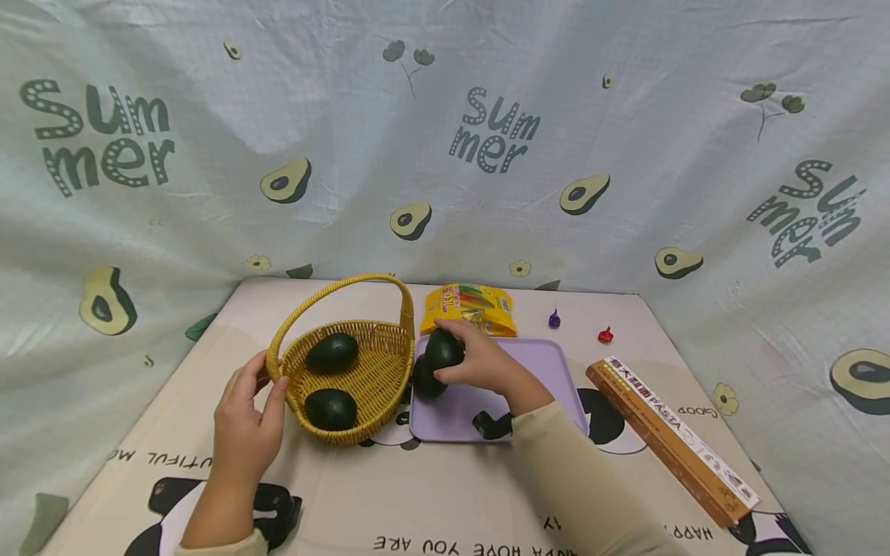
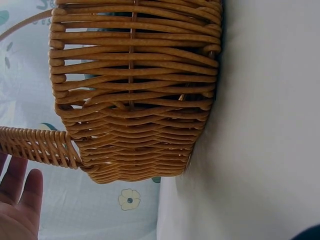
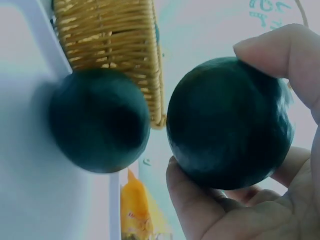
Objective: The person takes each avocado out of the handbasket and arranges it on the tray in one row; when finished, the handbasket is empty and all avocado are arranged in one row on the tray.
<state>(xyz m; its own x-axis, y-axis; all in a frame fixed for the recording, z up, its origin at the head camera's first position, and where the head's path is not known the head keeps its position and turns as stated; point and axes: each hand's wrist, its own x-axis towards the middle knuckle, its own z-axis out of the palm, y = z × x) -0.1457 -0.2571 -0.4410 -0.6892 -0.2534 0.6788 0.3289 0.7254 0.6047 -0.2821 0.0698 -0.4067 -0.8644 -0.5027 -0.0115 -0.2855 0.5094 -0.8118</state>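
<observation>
Wicker basket [image 1: 361, 378], yellow, with hoop handle, centre-left of the head view; two dark green avocados inside, one toward the back [image 1: 332, 351], one toward the front [image 1: 331, 408]. Left hand [image 1: 246, 421] at the basket's near-left rim, fingers relaxed, thumb touching the weave, nothing clasped. Lilac tray [image 1: 549, 371] just right of the basket, edges nearly touching. Right hand [image 1: 480, 361] over the tray's left end, fingers wrapped round a third avocado [image 1: 443, 349]; a fourth avocado [image 1: 426, 378] directly beneath, resting on the tray. Yellow snack packet [image 1: 469, 307] behind the tray. Purple trinket [image 1: 554, 319] and red trinket [image 1: 606, 335] further right, well apart from the tray. Long pasta box [image 1: 670, 438] lying diagonally at lower right. Printed cloth [image 1: 445, 502] under everything; avocado-pattern curtain [image 1: 445, 139] behind.

Left wrist view: basket wall [image 2: 135, 90] filling the upper left, handle root [image 2: 40, 147] at middle left, fingertips [image 2: 30, 185] of the left hand at lower left, straight, just below the handle, not closed on it.

Right wrist view: held avocado [image 3: 230, 122] at centre right, pinched between thumb [image 3: 195, 210] and a finger [image 3: 280, 50] of the right hand [image 3: 260, 210]. Resting avocado [image 3: 100, 120] at centre left on the tray [image 3: 30, 200], against the basket [image 3: 110, 45]. Yellow packet [image 3: 140, 215] at bottom centre.
</observation>
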